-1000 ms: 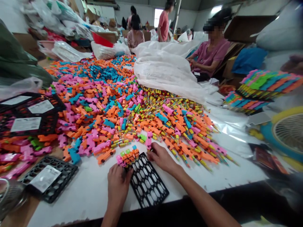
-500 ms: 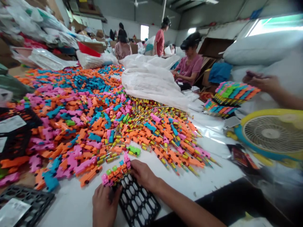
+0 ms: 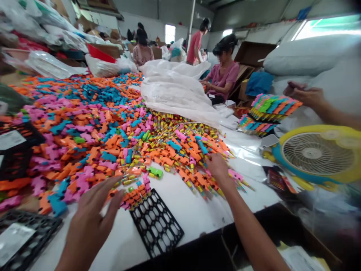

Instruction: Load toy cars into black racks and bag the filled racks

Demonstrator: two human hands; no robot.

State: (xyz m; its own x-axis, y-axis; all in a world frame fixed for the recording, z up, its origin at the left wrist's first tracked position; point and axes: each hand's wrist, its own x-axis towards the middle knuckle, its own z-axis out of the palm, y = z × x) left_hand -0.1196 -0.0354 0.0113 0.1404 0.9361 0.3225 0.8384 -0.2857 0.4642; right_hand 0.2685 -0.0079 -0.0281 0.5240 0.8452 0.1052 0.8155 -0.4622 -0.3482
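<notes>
A black plastic tray [image 3: 159,222] with rows of elongated holes lies on the white table. Small toy cars [image 3: 137,196], mostly orange with pink ends, stand in a row across its far left end. My left hand [image 3: 94,214] hovers left of that row, thumb and fingers apart, holding nothing. Over to the right, my right hand [image 3: 218,169] reaches into a heap of toy cars on pointed sticks with yellow sections [image 3: 197,178]. Its fingertips are partly hidden and blurred among them, so any grip is unclear. A green toy car [image 3: 155,172] lies beyond the tray.
Loose toy cars [image 3: 93,124] cover the table's left and far side. Another black tray [image 3: 31,226] lies at left. A white plastic sack [image 3: 177,90] rests mid-table. At right are a yellow-blue fan [image 3: 316,154], stacked filled trays [image 3: 270,109] and another person's hand [image 3: 307,94]. Co-workers sit beyond.
My right hand has left the tray's far end and moved right to the heap of car-topped sticks. My left hand has let go of the tray's corner and drawn left, fingers spreading.
</notes>
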